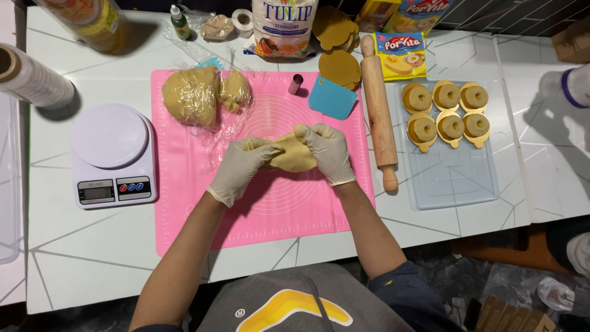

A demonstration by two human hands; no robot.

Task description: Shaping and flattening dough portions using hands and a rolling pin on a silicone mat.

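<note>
Centrally, over the pink silicone mat (184, 215), both gloved hands close on one flattened piece of dough (294, 155): the left hand (241, 167) pinches its left edge, the right hand (329, 152) wraps its right edge, each grip shut around the dough and holding it just above the mat. Bare mat lies below the hands, toward the near edge of the bench (74, 258), with nothing on it (the widest open stretch in reach).

Up and to the left, a large lump of dough (192, 95) sits on crinkled clear plastic wrap (215, 138), which trails down close to the left hand. A small metal ring cutter (296, 83) and a blue scraper (332, 97) rest at the mat's far right corner. The wooden rolling pin (378, 110) lies along the mat's right edge, near the right hand, between the mat and a clear tray (455, 178). Six ring-shaped dough pieces on gold cards (447, 110) fill the tray's far end; its near half is bare.

Left of the mat stands a white kitchen scale (110, 154), just beside the mat's edge. Bags and bottles crowd the far edge of the bench.
</note>
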